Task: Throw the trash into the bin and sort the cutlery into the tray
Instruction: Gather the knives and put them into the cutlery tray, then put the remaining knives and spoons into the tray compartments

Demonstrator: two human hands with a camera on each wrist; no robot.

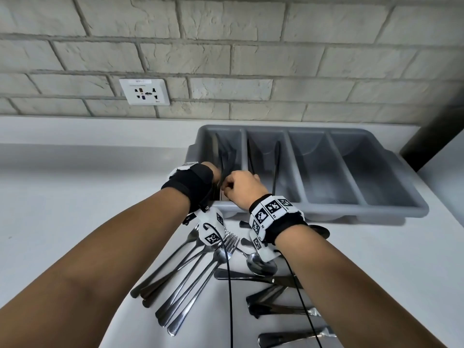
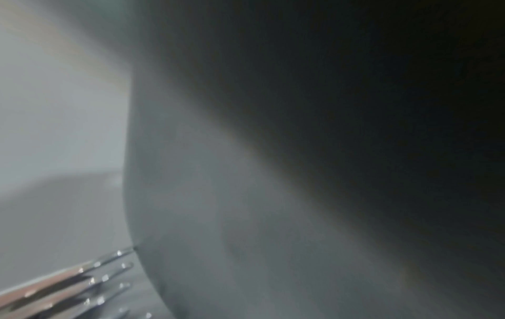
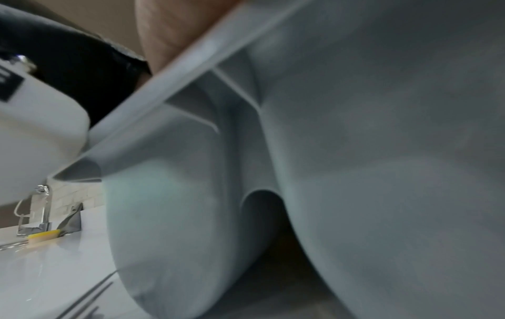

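The grey tray [image 1: 311,172] sits on the white counter [image 1: 75,197] against the brick wall [image 1: 226,46], four long compartments side by side. Dark cutlery [image 1: 227,159] lies in the leftmost compartment, and thin dark handles lean in the second; the two on the right look bare. Both hands meet over the tray's near left corner. The right hand [image 1: 242,189] is curled, fingers pinched at something small and dark that I cannot make out. The left hand [image 1: 213,172] is almost wholly hidden behind its black wrist strap, so whether it holds anything cannot be told. Loose cutlery lies on the counter between the forearms: forks [image 1: 200,270] and spoons [image 1: 258,263] fanned out, more pieces cut off at the lower edge. The left wrist view is mostly dark blur, showing only fork tines [image 2: 109,278] beside the tray's wall. The right wrist view shows the tray's underside, with a tap [image 3: 41,207] far off.
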